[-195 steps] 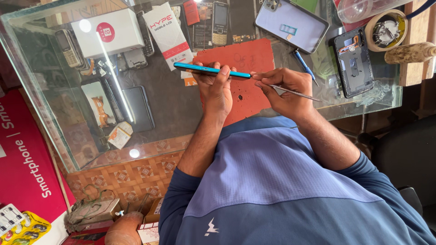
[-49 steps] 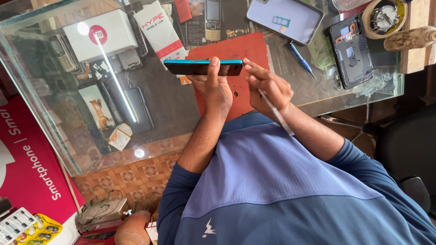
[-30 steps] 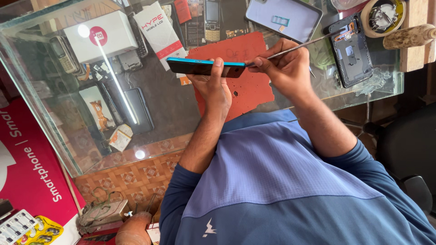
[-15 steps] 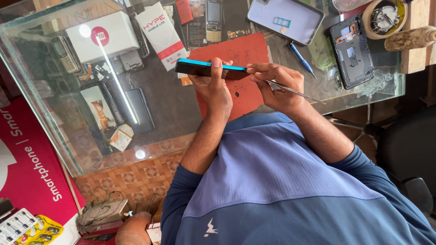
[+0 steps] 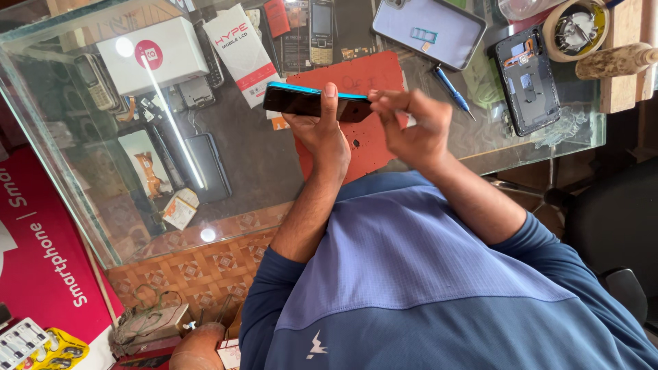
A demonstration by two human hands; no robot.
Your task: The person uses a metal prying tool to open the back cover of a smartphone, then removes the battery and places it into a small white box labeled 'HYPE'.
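Head view: a white box with a red round mark (image 5: 152, 63) lies at ten o'clock on the glass counter (image 5: 274, 171), a white slanted carton (image 5: 241, 53) beside it at eleven, and a red banner (image 5: 41, 240) with white lettering hangs at eight. The left hand (image 5: 321, 130) holds the blue-edged phone (image 5: 315, 101) edge-up over the red mat (image 5: 360, 103), thumb across its face. The right hand (image 5: 411, 127) sits at the phone's right end, fingers pinched narrow; what they hold cannot be told. Half a second ago a thin tool showed there; now none shows.
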